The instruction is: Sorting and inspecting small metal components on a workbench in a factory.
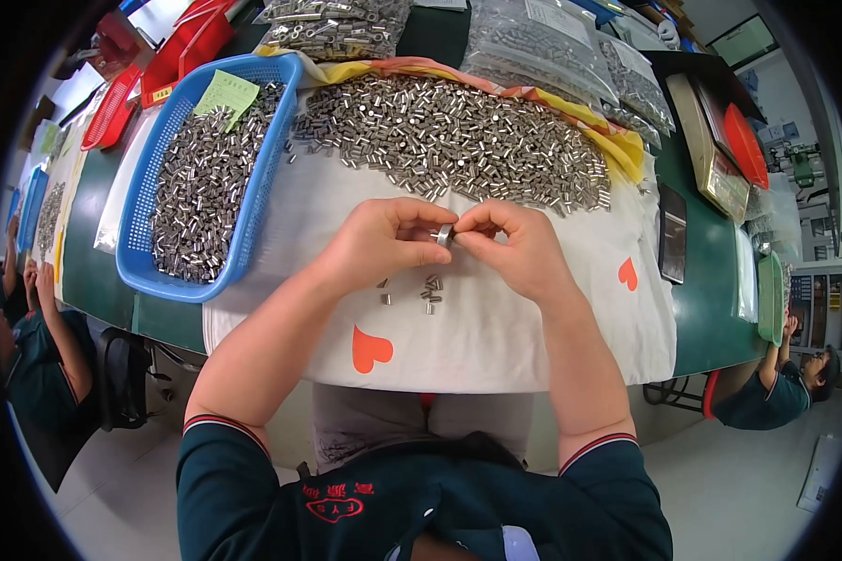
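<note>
While both hands (449, 238) pinch one metal sleeve (445, 235) between fingertips (over white cloth (496, 327)), loose sleeves (428, 292) below

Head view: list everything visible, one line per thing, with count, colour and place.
Small metal sleeves, big pile: too many to count, silver, far side of the cloth.
Loose sleeves: a handful, silver, on the cloth under the hands.
Held sleeves: a few, silver, pinched between both hands.
Cloth: one, white with red hearts, over the table.
Basket: one, blue, left of the cloth, full of sleeves.
Note: one, yellow-green, in the basket.
Bags of parts: several, clear, at the back.
Red trays: several, back left.
Table: one, green.
Co-workers: two, at the left and right edges.
Left hand; right hand: both closed on the held sleeves.
</note>
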{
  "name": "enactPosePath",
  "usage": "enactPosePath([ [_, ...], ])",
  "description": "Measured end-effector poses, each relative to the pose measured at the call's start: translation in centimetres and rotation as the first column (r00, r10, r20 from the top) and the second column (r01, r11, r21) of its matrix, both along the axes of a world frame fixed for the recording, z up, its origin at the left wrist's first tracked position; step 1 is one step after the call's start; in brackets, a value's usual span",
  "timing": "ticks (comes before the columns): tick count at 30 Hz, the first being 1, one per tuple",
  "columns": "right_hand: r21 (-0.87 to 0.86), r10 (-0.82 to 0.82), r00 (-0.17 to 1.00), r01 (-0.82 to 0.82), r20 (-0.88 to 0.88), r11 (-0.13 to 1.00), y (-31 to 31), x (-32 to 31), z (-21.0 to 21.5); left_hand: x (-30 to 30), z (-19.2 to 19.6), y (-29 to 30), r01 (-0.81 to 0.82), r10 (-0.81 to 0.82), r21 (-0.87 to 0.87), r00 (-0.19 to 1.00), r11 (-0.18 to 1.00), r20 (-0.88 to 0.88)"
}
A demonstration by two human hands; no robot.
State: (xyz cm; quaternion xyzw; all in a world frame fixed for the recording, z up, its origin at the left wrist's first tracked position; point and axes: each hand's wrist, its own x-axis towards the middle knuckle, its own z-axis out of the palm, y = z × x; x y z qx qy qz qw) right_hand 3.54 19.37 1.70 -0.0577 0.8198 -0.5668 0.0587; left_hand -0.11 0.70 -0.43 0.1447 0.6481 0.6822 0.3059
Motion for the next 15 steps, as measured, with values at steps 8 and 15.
enactPosePath([
  [8,0.355,-0.131,0.899,0.295,-0.419,0.887,1.4,-1.5,-1.3,0.7,1.4,0.2,0.107,-0.119,-0.136,0.99,0.985,-0.081],
  [15,0.558,0.007,0.814,0.392,-0.581,0.732,-0.6,-2.1,-2.9,0.9,1.4,-0.2,0.211,-0.254,-0.177,0.928,0.961,-0.273],
])
